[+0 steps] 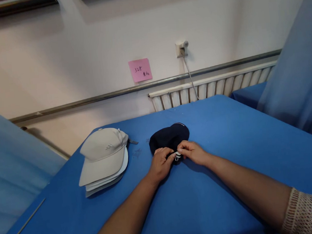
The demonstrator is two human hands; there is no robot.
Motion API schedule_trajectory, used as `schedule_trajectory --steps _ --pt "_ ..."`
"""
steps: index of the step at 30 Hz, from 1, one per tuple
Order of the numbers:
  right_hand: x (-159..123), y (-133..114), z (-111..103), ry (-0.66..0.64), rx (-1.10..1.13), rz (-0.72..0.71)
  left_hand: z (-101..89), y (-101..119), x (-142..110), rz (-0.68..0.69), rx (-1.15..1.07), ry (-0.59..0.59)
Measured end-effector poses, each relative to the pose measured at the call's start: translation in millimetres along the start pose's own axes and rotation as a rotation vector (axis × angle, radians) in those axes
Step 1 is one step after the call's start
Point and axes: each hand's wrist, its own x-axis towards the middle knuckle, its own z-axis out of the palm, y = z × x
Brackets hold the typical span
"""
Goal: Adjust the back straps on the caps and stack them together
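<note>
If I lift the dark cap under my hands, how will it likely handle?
The dark cap probably feels floppy, as its outline looks low and uneven. It seems made of fabric, so it's likely light. Rolling seems unlikely, since it lies low on the blue table.

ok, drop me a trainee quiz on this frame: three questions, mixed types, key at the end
1. Multiple choice: what are the left hand and right hand both on?
A) the thin rod
B) the dark cap
C) the wall plug

2. True or false: the stack of caps sits to the left of the dark cap on the blue tabletop.

3. Fill in the blank: the sticky note on the wall is ____ in colour.

Key: 1. B; 2. true; 3. pink
</note>
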Motion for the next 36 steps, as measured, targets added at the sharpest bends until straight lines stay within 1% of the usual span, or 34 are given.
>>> schedule_trajectory --steps 2,4,7,8,10,12,13,14,16,18,19,21,25,29,32,36 --pt "-1 -2 0 0.002 -0.002 0.004 -1.1 1 0 0.008 -0.026 -0.023" --pt "-1 -3 1 0.026 -0.009 0.0 -1.3 3 0 0.011 -0.044 -0.018" --pt "-1 -5 4 0.085 -0.016 0.005 -0.5 4 0 -0.003 -0.036 0.041" --pt "-1 -6 6 0.122 -0.021 0.022 0.0 4 1 -0.009 -0.02 0.067" --pt "-2 -8 8 0.242 -0.055 0.082 0.7 3 1 -0.015 0.026 0.115" --pt "-3 -13 9 0.376 -0.127 0.157 0.7 3 1 -0.004 0.078 0.15" --pt "-3 -16 10 0.413 -0.162 0.19 0.5 4 1 0.009 0.102 0.165" --pt "-4 -19 10 0.413 -0.182 0.223 0.0 5 1 0.026 0.124 0.181" --pt "-5 -25 10 0.336 -0.142 0.3 -1.4 8 0 0.068 0.162 0.204" --pt "-6 -31 12 0.238 -0.011 0.388 -3.0 10 -2 0.108 0.186 0.215" --pt "-7 -34 12 0.211 0.066 0.424 -3.7 11 -2 0.124 0.195 0.218" --pt "-9 -39 14 0.201 0.216 0.46 -4.6 11 -3 0.153 0.209 0.223" --pt "-12 -42 14 0.223 0.48 0.483 -4.1 10 -4 0.203 0.232 0.216" --pt "-13 -39 10 0.235 0.671 0.501 -1.6 11 -6 0.236 0.236 0.186" --pt "-11 -34 7 0.242 0.729 0.467 0.8 13 -6 0.201 0.169 0.162" --pt "-8 -30 4 0.222 0.687 0.409 4.8 11 -5 0.044 0.012 0.171"
